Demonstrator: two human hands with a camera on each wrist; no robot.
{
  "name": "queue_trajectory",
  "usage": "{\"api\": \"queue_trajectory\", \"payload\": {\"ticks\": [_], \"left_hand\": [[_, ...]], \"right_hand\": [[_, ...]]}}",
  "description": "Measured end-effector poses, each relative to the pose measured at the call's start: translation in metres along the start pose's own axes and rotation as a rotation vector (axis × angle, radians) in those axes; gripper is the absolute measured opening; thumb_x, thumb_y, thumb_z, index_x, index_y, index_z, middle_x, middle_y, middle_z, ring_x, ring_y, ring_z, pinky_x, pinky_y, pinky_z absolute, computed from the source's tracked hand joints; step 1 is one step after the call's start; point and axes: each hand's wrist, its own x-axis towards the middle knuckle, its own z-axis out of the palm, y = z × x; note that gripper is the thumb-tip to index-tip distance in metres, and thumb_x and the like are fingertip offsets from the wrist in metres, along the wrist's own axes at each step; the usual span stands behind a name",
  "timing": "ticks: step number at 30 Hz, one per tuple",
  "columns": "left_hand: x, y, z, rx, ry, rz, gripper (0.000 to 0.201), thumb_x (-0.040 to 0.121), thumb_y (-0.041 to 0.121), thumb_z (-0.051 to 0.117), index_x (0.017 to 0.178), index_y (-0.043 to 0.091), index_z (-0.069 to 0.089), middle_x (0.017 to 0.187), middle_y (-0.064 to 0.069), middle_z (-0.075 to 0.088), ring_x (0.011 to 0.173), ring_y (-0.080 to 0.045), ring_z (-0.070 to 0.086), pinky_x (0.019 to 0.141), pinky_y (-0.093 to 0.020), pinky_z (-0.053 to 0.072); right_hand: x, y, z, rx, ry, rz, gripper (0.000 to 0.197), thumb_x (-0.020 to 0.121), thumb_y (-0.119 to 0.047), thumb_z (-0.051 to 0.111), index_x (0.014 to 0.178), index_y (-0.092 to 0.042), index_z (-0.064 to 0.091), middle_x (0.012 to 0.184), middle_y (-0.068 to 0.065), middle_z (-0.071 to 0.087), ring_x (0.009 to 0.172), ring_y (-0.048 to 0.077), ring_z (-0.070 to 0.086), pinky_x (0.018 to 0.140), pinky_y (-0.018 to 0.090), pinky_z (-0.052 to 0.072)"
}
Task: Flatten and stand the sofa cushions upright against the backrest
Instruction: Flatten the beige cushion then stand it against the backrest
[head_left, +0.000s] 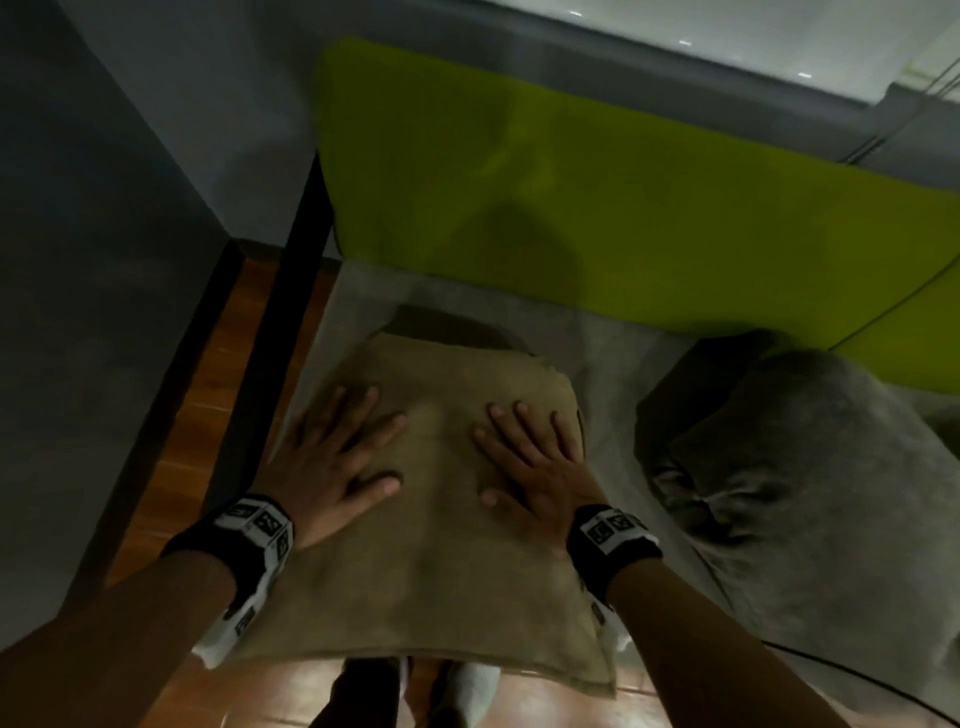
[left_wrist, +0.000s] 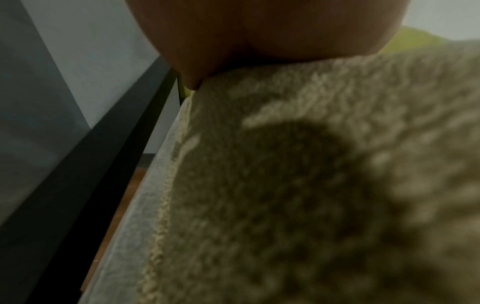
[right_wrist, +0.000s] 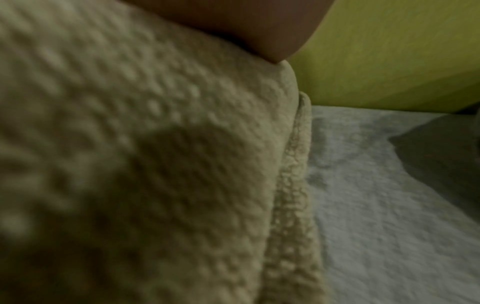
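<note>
We see both hands lying flat on the tan cushion (head_left: 431, 519), palms down, fingers straight and spread, gripping nothing. The left hand (head_left: 332, 467) presses near the cushion's left edge, the right hand (head_left: 535, 467) near its right edge, and the two are apart with a strip of bare fabric between them. Each wrist carries a black-and-white band (head_left: 260, 530) with printed markers.

From the left wrist view we make out only the heel of the palm bearing on the cushion's nubby weave; the right wrist view shows the same, with a folded seam running along the cushion's right side.

The cushion lies flat on the sofa seat (head_left: 613, 374), which is covered in pale grey fabric, and its near corner overhangs the front edge of the seat. It sits clear of the lime-green backrest (head_left: 623, 208), with a band of seat showing between them. To its right, near but not touching, we see a grey cushion (head_left: 805, 467) slumped on the seat, its far end close to the backrest.

Left of the sofa runs a dark frame (head_left: 291, 322), then wooden floor (head_left: 197, 415) and a grey wall (head_left: 78, 260).
</note>
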Motion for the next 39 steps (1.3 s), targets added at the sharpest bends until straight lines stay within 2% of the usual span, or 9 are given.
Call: {"api": "queue_trajectory", "payload": {"ticks": [12, 14, 17, 19, 23, 27, 31, 33, 39], "left_hand": [[0.025, -0.020, -0.017, -0.310, -0.141, 0.004, 0.098, 0.076, 0.091, 0.033, 0.144, 0.056, -0.028, 0.154, 0.022, -0.041, 0.146, -0.011, -0.032, 0.121, -0.046, -0.006], [0.022, -0.020, -0.034, -0.417, -0.146, -0.010, 0.085, 0.077, 0.091, 0.024, 0.144, 0.062, -0.019, 0.159, 0.026, -0.027, 0.149, -0.009, -0.018, 0.123, -0.048, 0.003], [0.023, -0.024, -0.062, -0.605, 0.002, -0.066, 0.053, 0.085, 0.080, 0.021, 0.136, 0.067, 0.025, 0.152, 0.019, 0.031, 0.135, -0.009, 0.036, 0.110, -0.038, 0.033], [0.037, -0.028, -0.079, -0.614, 0.127, -0.111, 0.038, 0.097, 0.065, 0.028, 0.126, 0.052, 0.049, 0.136, 0.006, 0.054, 0.118, -0.017, 0.054, 0.095, -0.034, 0.040], [0.079, -0.052, -0.096, -0.551, 0.242, -0.185, 0.026, 0.103, 0.020, 0.050, 0.125, 0.015, 0.062, 0.134, -0.015, 0.059, 0.121, -0.035, 0.056, 0.096, -0.032, 0.041], [0.090, -0.059, -0.110, -0.565, 0.021, -0.197, 0.026, 0.099, 0.013, 0.057, 0.114, 0.034, 0.061, 0.129, -0.007, 0.059, 0.114, -0.024, 0.054, 0.091, -0.024, 0.043], [0.085, -0.048, -0.118, -0.440, -0.183, -0.225, 0.019, 0.099, 0.028, 0.056, 0.117, 0.032, 0.059, 0.117, 0.005, 0.059, 0.104, -0.018, 0.060, 0.086, -0.028, 0.045], [0.082, -0.049, -0.115, -0.429, -0.255, -0.207, 0.015, 0.100, 0.033, 0.052, 0.111, 0.027, 0.061, 0.113, 0.001, 0.065, 0.094, -0.014, 0.062, 0.076, -0.024, 0.046], [0.075, -0.046, -0.104, -0.288, -0.445, -0.127, 0.030, 0.103, 0.030, 0.049, 0.124, 0.016, 0.065, 0.124, -0.001, 0.063, 0.111, -0.018, 0.060, 0.094, -0.020, 0.043]], "right_hand": [[0.002, 0.034, 0.005, 0.235, -0.038, 0.403, 0.078, 0.091, -0.083, 0.022, 0.149, -0.058, -0.023, 0.165, -0.013, -0.028, 0.154, 0.021, -0.023, 0.121, 0.059, -0.013], [-0.010, 0.055, -0.005, 0.379, -0.136, 0.523, 0.075, 0.090, -0.084, 0.021, 0.151, -0.061, -0.016, 0.168, -0.016, -0.014, 0.156, 0.020, -0.005, 0.123, 0.059, 0.001], [-0.018, 0.078, -0.031, 0.452, -0.181, 0.551, 0.065, 0.095, -0.079, 0.022, 0.154, -0.052, 0.025, 0.165, -0.006, 0.028, 0.150, 0.022, 0.029, 0.122, 0.048, 0.024], [-0.015, 0.084, -0.051, 0.411, -0.031, 0.577, 0.049, 0.105, -0.056, 0.033, 0.144, -0.034, 0.053, 0.145, 0.005, 0.056, 0.133, 0.029, 0.051, 0.108, 0.035, 0.038], [0.011, 0.080, -0.085, 0.554, 0.222, 0.595, 0.036, 0.108, -0.033, 0.044, 0.141, -0.027, 0.058, 0.136, 0.002, 0.062, 0.126, 0.022, 0.056, 0.096, 0.022, 0.038], [0.040, 0.081, -0.085, 0.716, -0.011, 0.532, 0.022, 0.096, -0.038, 0.046, 0.104, -0.047, 0.065, 0.110, -0.003, 0.069, 0.105, 0.028, 0.065, 0.096, 0.049, 0.053], [0.048, 0.079, -0.095, 0.607, -0.163, 0.498, 0.012, 0.085, -0.033, 0.047, 0.090, -0.034, 0.058, 0.092, 0.000, 0.065, 0.090, 0.026, 0.063, 0.086, 0.043, 0.051], [0.048, 0.085, -0.093, 0.598, -0.183, 0.509, 0.012, 0.093, -0.027, 0.050, 0.093, -0.034, 0.060, 0.097, -0.002, 0.066, 0.094, 0.022, 0.063, 0.088, 0.041, 0.051], [0.044, 0.095, -0.096, 0.515, -0.355, 0.433, 0.031, 0.102, -0.029, 0.048, 0.128, -0.036, 0.064, 0.107, -0.015, 0.062, 0.107, 0.013, 0.060, 0.085, 0.028, 0.043]]}}
